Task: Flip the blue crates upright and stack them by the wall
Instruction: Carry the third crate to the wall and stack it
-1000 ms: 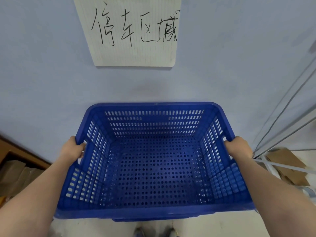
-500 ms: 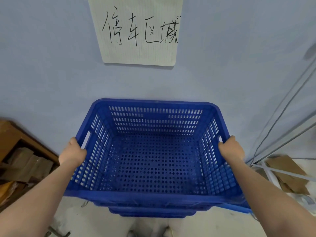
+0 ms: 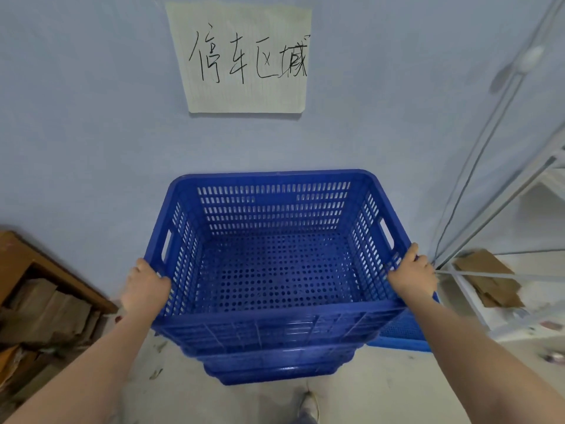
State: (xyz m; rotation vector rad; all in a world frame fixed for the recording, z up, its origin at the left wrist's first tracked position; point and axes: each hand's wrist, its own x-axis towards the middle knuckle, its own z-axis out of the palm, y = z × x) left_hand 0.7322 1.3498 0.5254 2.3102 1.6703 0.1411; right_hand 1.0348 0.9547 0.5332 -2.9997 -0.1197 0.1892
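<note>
An upright blue perforated crate (image 3: 275,267) sits between my hands, its open top toward me and its far side close to the pale blue wall (image 3: 91,133). My left hand (image 3: 145,287) grips the crate's left rim, just in front of the handle slot. Curled over the right rim is my right hand (image 3: 411,275). Beneath it show the rims of other blue crates (image 3: 275,368) in a stack on the floor. Another blue crate edge (image 3: 400,335) sticks out at the lower right.
A handwritten paper sign (image 3: 244,56) hangs on the wall above. A brown wooden shelf with cardboard (image 3: 39,301) stands at the left. A white metal rack (image 3: 489,240) with flattened cardboard (image 3: 486,276) stands at the right. My shoe (image 3: 308,405) shows on the floor.
The crate has moved down and away from me toward the wall, over the stacked crates. Both hands have slid back along the rims, off the handle slots.
</note>
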